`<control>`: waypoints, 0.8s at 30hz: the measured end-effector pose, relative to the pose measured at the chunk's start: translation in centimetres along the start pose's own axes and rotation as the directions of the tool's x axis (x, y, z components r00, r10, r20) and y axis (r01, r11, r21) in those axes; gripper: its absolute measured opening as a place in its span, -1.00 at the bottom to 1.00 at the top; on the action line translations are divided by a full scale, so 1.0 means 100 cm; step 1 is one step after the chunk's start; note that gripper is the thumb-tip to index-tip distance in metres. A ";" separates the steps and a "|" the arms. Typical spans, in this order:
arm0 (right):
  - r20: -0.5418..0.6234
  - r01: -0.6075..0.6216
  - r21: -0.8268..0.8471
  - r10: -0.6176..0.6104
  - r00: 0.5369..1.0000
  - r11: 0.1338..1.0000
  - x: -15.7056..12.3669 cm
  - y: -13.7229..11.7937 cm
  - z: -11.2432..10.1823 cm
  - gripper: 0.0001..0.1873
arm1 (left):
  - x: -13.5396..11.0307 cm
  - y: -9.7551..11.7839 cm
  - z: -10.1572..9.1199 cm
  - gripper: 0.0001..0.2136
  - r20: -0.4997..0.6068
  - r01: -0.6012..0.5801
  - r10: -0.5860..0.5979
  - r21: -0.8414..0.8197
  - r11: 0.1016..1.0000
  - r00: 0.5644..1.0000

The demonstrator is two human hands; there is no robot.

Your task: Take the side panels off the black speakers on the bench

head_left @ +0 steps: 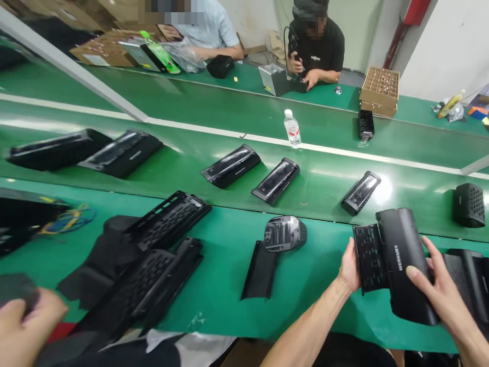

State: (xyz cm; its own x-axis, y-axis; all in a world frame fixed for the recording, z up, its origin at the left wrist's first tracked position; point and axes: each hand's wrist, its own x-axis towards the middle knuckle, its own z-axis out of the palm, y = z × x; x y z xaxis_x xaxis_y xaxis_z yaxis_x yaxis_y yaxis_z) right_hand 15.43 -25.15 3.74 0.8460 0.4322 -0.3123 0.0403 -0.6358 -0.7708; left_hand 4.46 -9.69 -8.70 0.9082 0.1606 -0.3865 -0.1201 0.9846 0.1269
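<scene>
My left hand [350,267] is closed on the left edge of a curved black perforated panel [370,260], its fingers mostly hidden behind it. Wrapped around a black speaker housing [407,265] with white lettering, my right hand [439,280] has its thumb on the front face. Panel and housing are side by side, the housing overlapping the panel's right edge; whether they are joined I cannot tell. Both are raised above the green table [313,306]. Left of them, a rounded black part with a glossy face [283,234] rests against a curved black panel [260,272].
Another person's hand [34,316] is at lower left, by stacked black perforated shells [153,265]. Black housings [275,181] lie along the green strip beyond, with a water bottle [292,130]. More black parts [464,278] sit at right. Two people are across the table.
</scene>
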 end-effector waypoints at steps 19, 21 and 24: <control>-0.006 0.213 -0.498 -0.249 0.969 0.841 -0.033 -0.034 0.033 0.07 | -0.021 -0.022 0.054 -0.31 0.184 -0.234 0.217 0.079 0.969 0.959; -0.001 0.205 -0.516 -0.240 0.971 0.832 -0.033 -0.031 0.034 0.06 | -0.021 -0.022 0.053 -0.30 0.148 -0.230 0.218 0.068 0.971 0.965; 0.018 0.228 -0.497 -0.253 0.967 0.837 -0.031 -0.024 0.035 0.05 | -0.020 -0.023 0.053 -0.35 0.154 -0.220 0.207 0.078 0.972 0.966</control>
State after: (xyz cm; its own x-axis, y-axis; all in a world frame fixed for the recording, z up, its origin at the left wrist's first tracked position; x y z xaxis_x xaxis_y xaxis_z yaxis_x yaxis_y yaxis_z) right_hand 10.86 -22.69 4.59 0.7988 0.5901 -0.1170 0.4908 -0.7518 -0.4404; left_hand 5.01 -12.62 -3.37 0.9144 0.3481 -0.2066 -0.2857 0.9166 0.2796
